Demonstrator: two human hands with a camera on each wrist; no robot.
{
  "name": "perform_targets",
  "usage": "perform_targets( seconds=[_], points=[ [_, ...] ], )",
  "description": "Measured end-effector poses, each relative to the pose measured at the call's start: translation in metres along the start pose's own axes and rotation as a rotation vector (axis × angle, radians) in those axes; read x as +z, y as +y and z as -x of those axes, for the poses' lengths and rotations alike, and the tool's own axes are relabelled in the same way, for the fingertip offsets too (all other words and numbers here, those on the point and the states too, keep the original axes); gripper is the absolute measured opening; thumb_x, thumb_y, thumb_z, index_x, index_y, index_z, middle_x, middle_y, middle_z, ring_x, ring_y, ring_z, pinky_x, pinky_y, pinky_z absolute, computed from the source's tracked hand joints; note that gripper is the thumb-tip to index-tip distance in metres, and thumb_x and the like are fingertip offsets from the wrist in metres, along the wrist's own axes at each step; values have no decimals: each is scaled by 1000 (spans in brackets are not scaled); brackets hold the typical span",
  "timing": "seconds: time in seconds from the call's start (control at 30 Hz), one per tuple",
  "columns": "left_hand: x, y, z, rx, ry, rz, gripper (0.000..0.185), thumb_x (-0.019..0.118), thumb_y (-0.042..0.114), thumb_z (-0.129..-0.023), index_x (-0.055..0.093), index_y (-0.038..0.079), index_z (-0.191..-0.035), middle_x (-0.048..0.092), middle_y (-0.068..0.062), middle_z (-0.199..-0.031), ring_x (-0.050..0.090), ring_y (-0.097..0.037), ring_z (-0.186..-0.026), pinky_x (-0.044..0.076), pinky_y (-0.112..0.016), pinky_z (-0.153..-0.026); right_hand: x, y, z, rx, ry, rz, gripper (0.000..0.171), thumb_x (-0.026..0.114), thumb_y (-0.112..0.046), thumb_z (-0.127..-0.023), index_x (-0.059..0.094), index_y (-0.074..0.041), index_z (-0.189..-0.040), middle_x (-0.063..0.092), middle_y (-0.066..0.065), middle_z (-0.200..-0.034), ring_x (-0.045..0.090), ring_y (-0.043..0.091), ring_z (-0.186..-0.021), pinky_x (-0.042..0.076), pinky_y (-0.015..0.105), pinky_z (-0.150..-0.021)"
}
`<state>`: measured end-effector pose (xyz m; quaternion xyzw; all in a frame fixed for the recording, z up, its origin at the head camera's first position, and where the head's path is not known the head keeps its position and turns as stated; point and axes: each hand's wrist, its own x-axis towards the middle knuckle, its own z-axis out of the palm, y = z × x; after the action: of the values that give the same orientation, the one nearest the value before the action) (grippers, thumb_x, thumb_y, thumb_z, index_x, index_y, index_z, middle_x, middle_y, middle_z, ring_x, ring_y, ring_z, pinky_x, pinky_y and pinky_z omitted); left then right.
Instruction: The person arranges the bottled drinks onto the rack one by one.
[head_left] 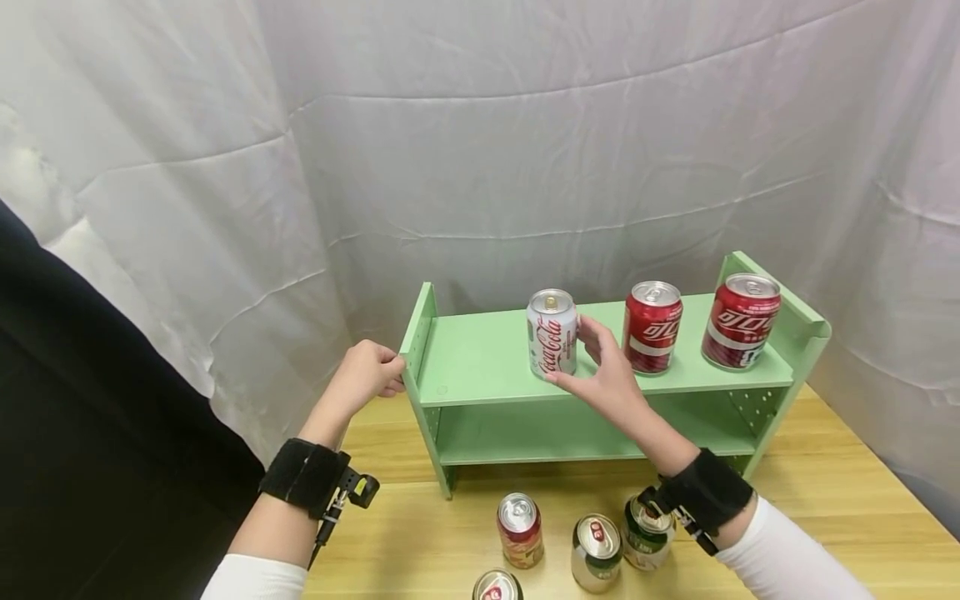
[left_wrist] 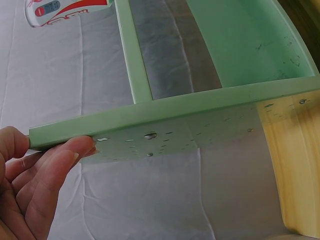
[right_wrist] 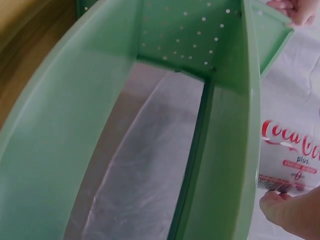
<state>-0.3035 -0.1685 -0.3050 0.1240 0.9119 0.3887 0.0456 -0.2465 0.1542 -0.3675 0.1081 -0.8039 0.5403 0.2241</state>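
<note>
My right hand (head_left: 606,377) holds a white Coca-Cola can (head_left: 547,350), thumb low on its front and fingers round its right side. The can stands upright on the top board of a green two-tier shelf (head_left: 472,350). In the right wrist view, the thumb lies against the lower part of the white can (right_wrist: 290,160). My left hand (head_left: 363,377) grips the upper front edge of the shelf's left side panel. The left wrist view has the thumb at the end of that side panel (left_wrist: 165,107) and the fingers against its outer face.
Right of the white can, a red can (head_left: 652,329) and another red can (head_left: 741,322) stand on the top board. On the wooden table (head_left: 405,533) before the shelf are a red-and-orange can (head_left: 521,533), a green-and-white can (head_left: 597,554) and others. A grey curtain (head_left: 525,167) hangs behind.
</note>
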Motion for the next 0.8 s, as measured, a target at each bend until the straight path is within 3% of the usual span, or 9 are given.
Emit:
perform_targets(
  seconds=[0.27,0.53,0.8],
  points=[
    [0,0,1,5,2,-1,28,46,7,-89,66,-5,-74,70,-19,-86,69,-18,-68,60,-29,-65,3,-6,21,5,21,68,90,84,-11,-68,32,5,-140,40,23,-142,44,39,-128,37,45,-109],
    [0,-1,0,3,-2,-15,29,46,8,-91,65,-5,-73,70,-21,-90,70,-19,-70,60,-29,-66,18,-8,42,-11,56,28,88,84,-12,-67,35,0,-139,46,20,-137,49,35,-123,40,41,-107],
    [1,-1,-1,2,5,-20,30,46,9,-91,62,-2,-69,70,-20,-90,70,-19,-70,60,-29,-66,40,-15,59,-85,-17,31,83,86,-13,-63,43,1,-134,58,17,-124,56,29,-117,45,40,-102]
  ],
)
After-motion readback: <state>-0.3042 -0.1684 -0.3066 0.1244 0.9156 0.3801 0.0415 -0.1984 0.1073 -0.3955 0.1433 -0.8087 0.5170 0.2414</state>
